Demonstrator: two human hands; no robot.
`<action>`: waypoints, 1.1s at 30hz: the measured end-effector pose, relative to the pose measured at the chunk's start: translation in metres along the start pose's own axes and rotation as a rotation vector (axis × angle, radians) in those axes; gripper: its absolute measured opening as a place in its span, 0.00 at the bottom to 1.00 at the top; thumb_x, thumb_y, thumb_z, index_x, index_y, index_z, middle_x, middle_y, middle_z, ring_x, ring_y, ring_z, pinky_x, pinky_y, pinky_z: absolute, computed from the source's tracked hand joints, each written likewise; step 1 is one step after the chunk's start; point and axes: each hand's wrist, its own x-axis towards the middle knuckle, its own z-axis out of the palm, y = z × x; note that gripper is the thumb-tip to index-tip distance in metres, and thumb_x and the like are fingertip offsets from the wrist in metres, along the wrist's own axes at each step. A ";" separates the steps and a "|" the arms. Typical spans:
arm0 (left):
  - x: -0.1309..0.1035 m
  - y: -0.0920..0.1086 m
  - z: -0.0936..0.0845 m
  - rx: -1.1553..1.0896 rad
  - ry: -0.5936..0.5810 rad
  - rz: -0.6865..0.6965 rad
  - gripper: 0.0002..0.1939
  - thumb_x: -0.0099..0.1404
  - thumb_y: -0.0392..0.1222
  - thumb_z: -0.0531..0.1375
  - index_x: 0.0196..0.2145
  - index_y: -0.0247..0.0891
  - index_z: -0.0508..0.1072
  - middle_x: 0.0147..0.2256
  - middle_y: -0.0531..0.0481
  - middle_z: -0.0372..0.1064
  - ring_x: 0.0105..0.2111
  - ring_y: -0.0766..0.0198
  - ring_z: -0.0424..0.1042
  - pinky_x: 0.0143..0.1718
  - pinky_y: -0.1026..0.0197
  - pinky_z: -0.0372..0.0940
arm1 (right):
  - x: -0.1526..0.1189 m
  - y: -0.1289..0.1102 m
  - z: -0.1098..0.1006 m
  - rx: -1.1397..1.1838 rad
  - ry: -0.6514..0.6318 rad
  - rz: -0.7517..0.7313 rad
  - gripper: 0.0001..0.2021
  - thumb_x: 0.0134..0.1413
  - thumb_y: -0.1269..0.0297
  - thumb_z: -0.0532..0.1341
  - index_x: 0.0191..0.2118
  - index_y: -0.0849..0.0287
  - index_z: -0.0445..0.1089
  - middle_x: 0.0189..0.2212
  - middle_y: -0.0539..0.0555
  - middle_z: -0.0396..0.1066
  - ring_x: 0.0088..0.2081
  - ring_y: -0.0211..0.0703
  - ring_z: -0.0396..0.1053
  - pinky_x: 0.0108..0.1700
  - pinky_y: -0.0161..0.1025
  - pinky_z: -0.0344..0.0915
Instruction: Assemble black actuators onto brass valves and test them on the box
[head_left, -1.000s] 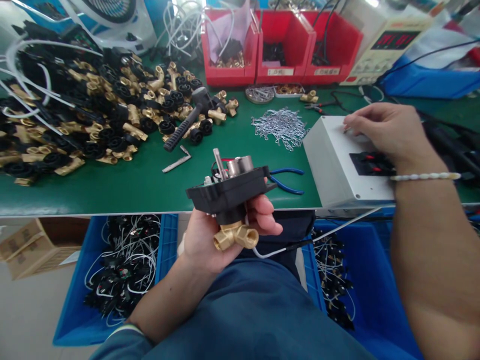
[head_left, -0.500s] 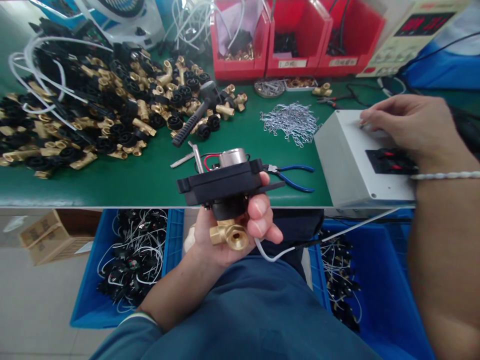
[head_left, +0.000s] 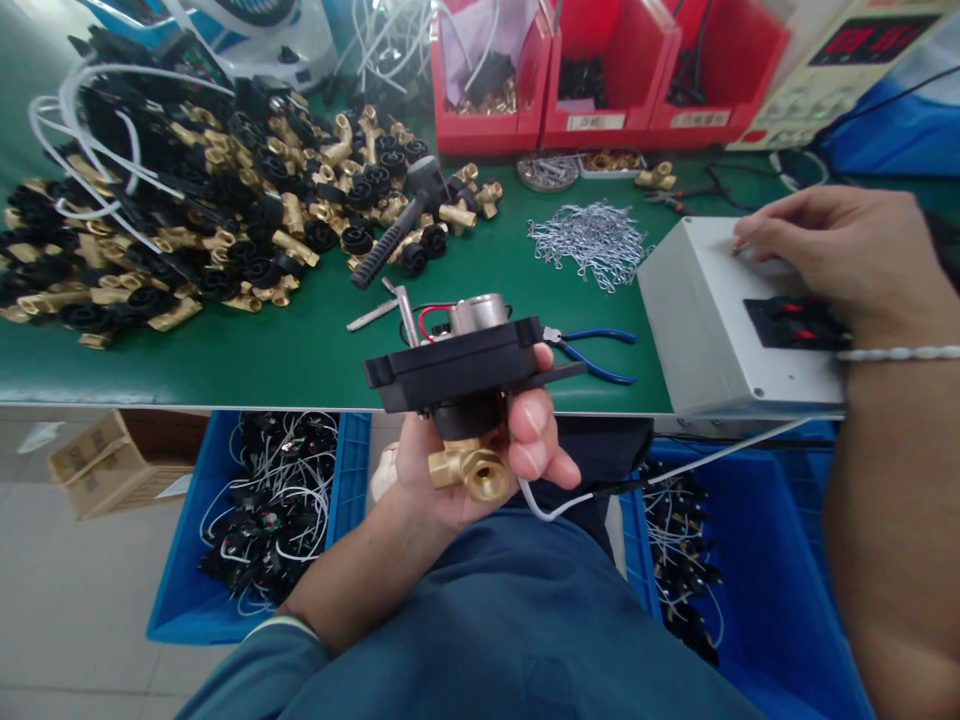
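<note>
My left hand (head_left: 450,480) holds up a black valve unit (head_left: 457,370) in front of the table's edge. Its brass fitting (head_left: 469,468) points down and toward me, with a silver cylinder and red wire on top. A white cable (head_left: 551,508) runs from the unit toward the grey box (head_left: 697,310). At that box, the thumb and finger of my right hand (head_left: 832,250) pinch a small switch lever (head_left: 741,248) on the top face. Just behind the unit lie blue-handled pliers (head_left: 600,355).
Brass and black valve parts (head_left: 247,220) pile up at left, beside a black hammer (head_left: 397,230). Metal clips (head_left: 589,245) lie mid-table. Red bins (head_left: 607,100) and a power supply (head_left: 840,70) stand behind. Blue crates (head_left: 172,560) sit below the table edge.
The whole view has shifted slightly, moving the scene a little to the right. Both hands keep their grips, and the digits on the power supply's display look different.
</note>
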 end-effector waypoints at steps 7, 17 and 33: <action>0.000 0.000 -0.001 -0.012 -0.016 0.025 0.38 0.74 0.51 0.30 0.39 0.39 0.78 0.19 0.48 0.61 0.15 0.62 0.59 0.23 0.53 0.67 | -0.001 -0.005 0.000 -0.030 0.015 0.052 0.09 0.57 0.61 0.71 0.40 0.60 0.82 0.33 0.58 0.79 0.24 0.31 0.64 0.28 0.37 0.58; 0.000 0.001 0.000 0.031 -0.059 0.064 0.30 0.75 0.53 0.40 0.31 0.41 0.78 0.19 0.50 0.62 0.16 0.65 0.61 0.26 0.57 0.68 | 0.002 0.000 -0.001 -0.026 -0.043 0.014 0.09 0.52 0.60 0.74 0.37 0.59 0.81 0.32 0.55 0.77 0.29 0.37 0.68 0.32 0.42 0.62; 0.003 -0.007 0.002 0.137 -0.006 0.127 0.28 0.75 0.57 0.49 0.35 0.33 0.80 0.30 0.43 0.80 0.29 0.59 0.81 0.34 0.60 0.76 | 0.008 -0.004 0.004 0.022 -0.050 -0.040 0.02 0.53 0.70 0.69 0.34 0.63 0.79 0.26 0.53 0.74 0.23 0.31 0.58 0.28 0.37 0.53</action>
